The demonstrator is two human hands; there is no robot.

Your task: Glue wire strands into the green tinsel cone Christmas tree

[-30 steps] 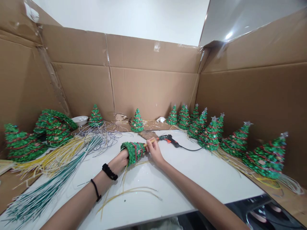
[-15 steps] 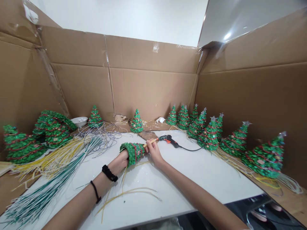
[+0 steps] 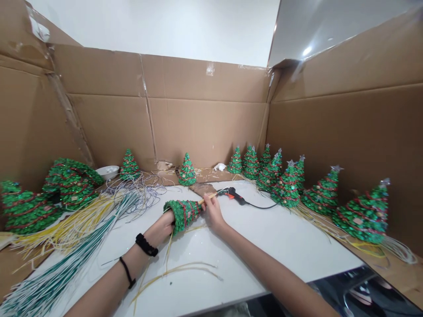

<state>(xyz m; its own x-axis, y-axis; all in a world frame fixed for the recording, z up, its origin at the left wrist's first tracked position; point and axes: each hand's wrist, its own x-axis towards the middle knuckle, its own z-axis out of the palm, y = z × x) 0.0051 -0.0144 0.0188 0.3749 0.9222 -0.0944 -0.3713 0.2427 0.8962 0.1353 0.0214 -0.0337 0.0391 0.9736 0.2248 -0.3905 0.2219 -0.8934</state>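
A small green tree with red garland (image 3: 183, 215) lies on its side above the white tabletop (image 3: 264, 237), its wide base toward the left. My left hand (image 3: 167, 222) reaches into the hollow base, its fingers hidden inside. At the narrow tip, my right hand (image 3: 212, 210) pinches a thin wooden stick (image 3: 206, 199). Just beyond the stick lies a black and orange glue gun (image 3: 235, 195), its nozzle toward the left. Loose yellow strands (image 3: 178, 267) lie on the table below the tree.
Bundles of green-white strands (image 3: 69, 255) and yellow strands (image 3: 72, 215) spread at the left. Star-topped trees (image 3: 287, 185) line the right side, and more trees (image 3: 77, 182) stand at the left. A white bowl (image 3: 107, 172) sits at the back left. Cardboard walls (image 3: 205, 121) enclose the table.
The whole view has shifted slightly. Both hands remain at the same tree, and the stick is still between my right fingers near its tip.
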